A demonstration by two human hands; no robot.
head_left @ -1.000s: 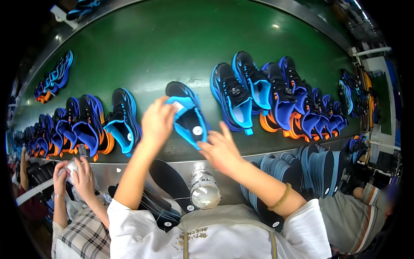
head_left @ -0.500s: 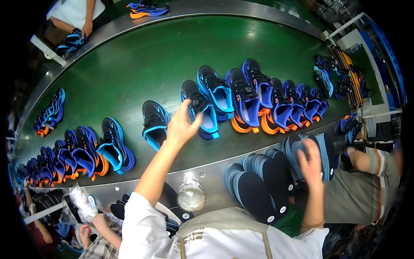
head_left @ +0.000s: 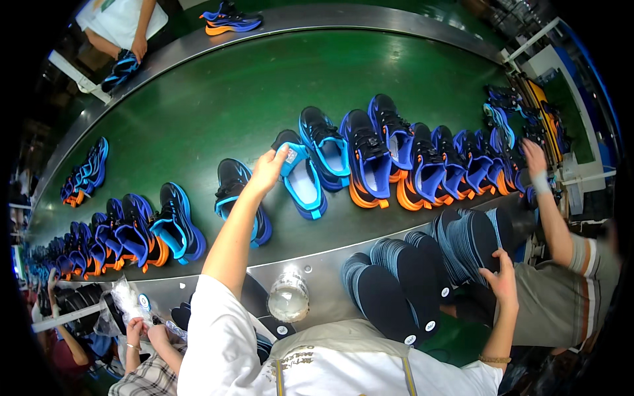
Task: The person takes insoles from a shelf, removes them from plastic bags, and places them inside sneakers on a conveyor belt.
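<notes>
My left hand (head_left: 268, 170) pinches the tongue of a black running shoe with bright blue lining (head_left: 304, 188), pulling it up so the shoe's opening and pale inside show. My right hand (head_left: 503, 277) is at the near end of a stack of black insoles (head_left: 500, 228), thumb and fingers closed about an insole's edge. Left of my left hand, another black and blue shoe (head_left: 232, 177) stands on the green belt, partly covered by my forearm. A similar light-blue-lined shoe (head_left: 323, 135) touches the held shoe's far right side.
Purple-lined shoes with orange soles (head_left: 370, 158) continue rightward; another shoe row (head_left: 135, 224) runs left. More insole stacks (head_left: 389, 284) and a clear jar (head_left: 288, 297) sit on the metal ledge. A co-worker's hand (head_left: 533, 157) reaches in at right; other people work at left and far side.
My left hand has taken hold of the shoe's tongue and folded it back. My right hand has moved down and right to the insole stack's end. A co-worker's arm has reached toward the belt.
</notes>
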